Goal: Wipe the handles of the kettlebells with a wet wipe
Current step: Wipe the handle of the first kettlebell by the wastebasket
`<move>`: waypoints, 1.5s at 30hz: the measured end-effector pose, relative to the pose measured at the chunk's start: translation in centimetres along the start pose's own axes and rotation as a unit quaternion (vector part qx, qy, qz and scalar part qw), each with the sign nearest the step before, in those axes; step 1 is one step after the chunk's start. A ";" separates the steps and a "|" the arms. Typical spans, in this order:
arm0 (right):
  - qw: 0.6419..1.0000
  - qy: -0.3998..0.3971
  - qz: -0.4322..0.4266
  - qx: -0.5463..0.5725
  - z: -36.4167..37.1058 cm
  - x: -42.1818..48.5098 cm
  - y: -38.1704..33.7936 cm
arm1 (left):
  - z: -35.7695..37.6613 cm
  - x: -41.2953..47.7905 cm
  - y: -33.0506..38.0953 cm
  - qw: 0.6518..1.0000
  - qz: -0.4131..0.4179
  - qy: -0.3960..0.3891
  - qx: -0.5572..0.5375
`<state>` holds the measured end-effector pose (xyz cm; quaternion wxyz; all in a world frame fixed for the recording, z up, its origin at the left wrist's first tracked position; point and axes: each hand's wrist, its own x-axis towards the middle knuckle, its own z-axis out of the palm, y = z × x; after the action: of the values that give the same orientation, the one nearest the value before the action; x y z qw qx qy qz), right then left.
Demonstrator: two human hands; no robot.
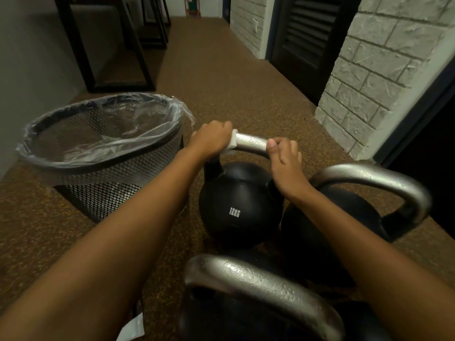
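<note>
Wipe (pixel 233 142) on the 12KG kettlebell (pixel 236 207) handle (pixel 251 143), both hands gripping.
On the floor (pixel 221 70) stand the near kettlebell (pixel 258 284), the right kettlebell (pixel 374 177), then the 12KG kettlebell. The left hand (pixel 211 139) curls round the wipe at the handle's left end; the right hand (pixel 285 156) grips its bare right end. A lined bin (pixel 98 153) stands just left.

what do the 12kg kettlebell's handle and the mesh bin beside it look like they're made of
The handle: bare metal, probably cast iron or steel; silvery with a dull shine and a pitted surface. The bin: seemingly black metal mesh, with fine diamond-shaped holes. Its liner: thin clear plastic, crinkled and glossy.
</note>
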<state>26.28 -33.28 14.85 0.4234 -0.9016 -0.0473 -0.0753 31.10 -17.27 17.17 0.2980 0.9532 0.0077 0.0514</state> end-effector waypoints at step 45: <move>0.999 -0.042 -0.010 0.011 -0.6 0.1 0.4 | 0.3 -1.3 -2.2 0.970 -0.042 -0.013 -0.238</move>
<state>26.38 -33.98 14.98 0.4303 -0.8987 -0.0745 -0.0410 29.87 -15.70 15.55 0.5185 0.8541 0.0316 0.0267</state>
